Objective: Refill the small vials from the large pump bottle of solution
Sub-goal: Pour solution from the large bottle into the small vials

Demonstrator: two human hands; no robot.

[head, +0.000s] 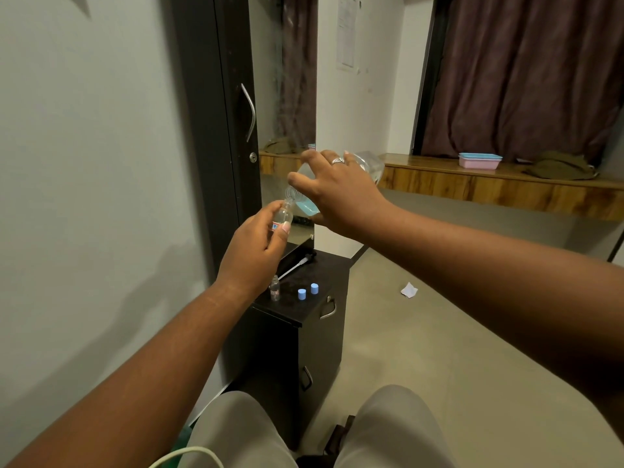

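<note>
My left hand (258, 246) holds a small clear vial (283, 216), open at the top and tilted slightly. My right hand (341, 192) grips the large clear bottle (369, 163), tipped on its side with its mouth against the vial's mouth. Blue solution (305, 207) pools near the bottle's neck. A second uncapped vial (275, 288) stands on the black cabinet top (324, 265). Two blue caps (302, 294) (314, 288) sit beside it. The removed pump head with its tube (299, 263) lies on the cabinet behind them.
The black cabinet stands against a tall dark wardrobe door (216, 130) with a mirror. A wooden shelf (489, 189) on the right holds a pink and blue box (479, 160) and folded cloth. A crumpled paper (409, 289) lies on the floor.
</note>
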